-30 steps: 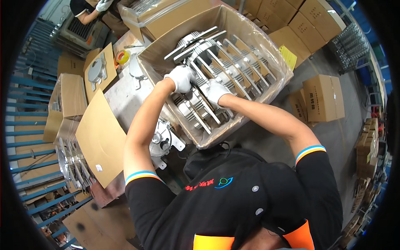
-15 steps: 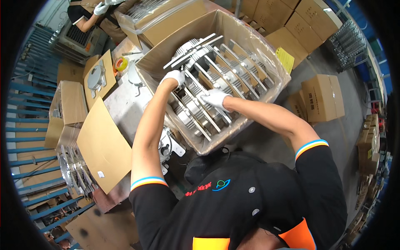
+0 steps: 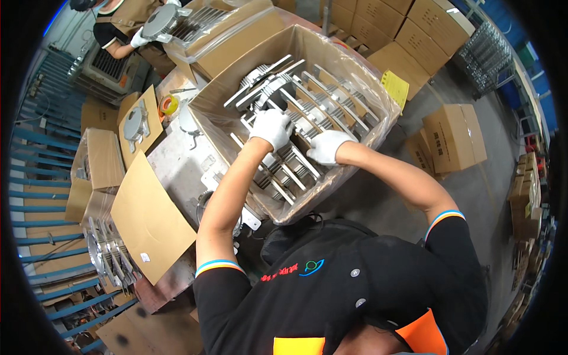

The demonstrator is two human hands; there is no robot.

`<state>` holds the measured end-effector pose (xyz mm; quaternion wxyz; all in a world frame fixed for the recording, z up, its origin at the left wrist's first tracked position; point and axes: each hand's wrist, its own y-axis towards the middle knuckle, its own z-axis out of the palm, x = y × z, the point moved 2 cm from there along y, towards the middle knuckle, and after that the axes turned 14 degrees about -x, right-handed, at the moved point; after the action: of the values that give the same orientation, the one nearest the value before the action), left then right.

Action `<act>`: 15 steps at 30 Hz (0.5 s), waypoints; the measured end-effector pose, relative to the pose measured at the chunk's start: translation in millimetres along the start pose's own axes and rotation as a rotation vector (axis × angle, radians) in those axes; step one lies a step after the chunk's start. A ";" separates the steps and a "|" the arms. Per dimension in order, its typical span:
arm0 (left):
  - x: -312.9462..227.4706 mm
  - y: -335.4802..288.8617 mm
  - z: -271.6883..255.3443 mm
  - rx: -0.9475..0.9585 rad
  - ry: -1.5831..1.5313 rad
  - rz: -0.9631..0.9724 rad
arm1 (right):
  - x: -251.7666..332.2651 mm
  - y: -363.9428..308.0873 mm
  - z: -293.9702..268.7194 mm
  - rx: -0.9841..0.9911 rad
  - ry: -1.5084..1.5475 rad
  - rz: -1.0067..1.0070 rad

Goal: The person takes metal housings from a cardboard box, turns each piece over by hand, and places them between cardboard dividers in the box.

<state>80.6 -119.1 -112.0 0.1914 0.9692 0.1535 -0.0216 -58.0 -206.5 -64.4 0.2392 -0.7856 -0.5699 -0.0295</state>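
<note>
A plastic-lined cardboard box (image 3: pixel 236 74) holds several finned silver metal castings (image 3: pixel 310 118) with flat plates, packed on edge in rows. My left hand (image 3: pixel 271 127), in a white glove, reaches into the box's middle with its fingers curled down over a casting there; its fingertips are partly hidden. To its right, my right hand (image 3: pixel 330 147), gloved too, has its fingers closed round the end of a plate in the near row. At the far side, one casting (image 3: pixel 269 89) sits higher and tilted across the others.
Left of the box, a table (image 3: pixel 171 151) bears a cardboard sheet (image 3: pixel 152 219), a tape roll (image 3: pixel 169 105) and more castings. Far left, another person (image 3: pixel 127 35) handles a round casting (image 3: pixel 161 22) at a second box (image 3: pixel 239 41). Stacked cartons (image 3: pixel 408 29) stand behind; a carton (image 3: pixel 455 139) stands right.
My left hand has moved right and nearer, from the box's left side to its middle. My right hand has shifted slightly right. The other person has brought a round casting into view.
</note>
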 end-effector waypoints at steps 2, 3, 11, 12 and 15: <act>1.4 -0.3 -1.7 0.022 0.004 0.023 | -17.9 -3.0 -3.9 -0.052 0.004 0.031; 2.2 -0.2 -2.9 0.042 0.009 0.043 | -25.9 -4.6 -3.2 -0.054 0.005 0.038; -14.3 32.8 30.8 0.522 -0.118 -0.528 | -30.7 -20.5 -4.0 -0.269 0.081 -0.066; -26.9 42.6 38.3 0.501 -0.059 -0.527 | -43.9 -13.9 13.9 -0.401 0.146 -0.174; 32.8 5.8 107.8 0.420 -0.147 -0.280 | -26.3 -32.3 2.0 -0.596 0.269 -0.172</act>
<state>115.5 -155.4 -213.0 -0.0084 0.9528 0.2640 -0.1495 -97.0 -221.2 -63.5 0.0687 -0.7591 -0.5637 -0.3182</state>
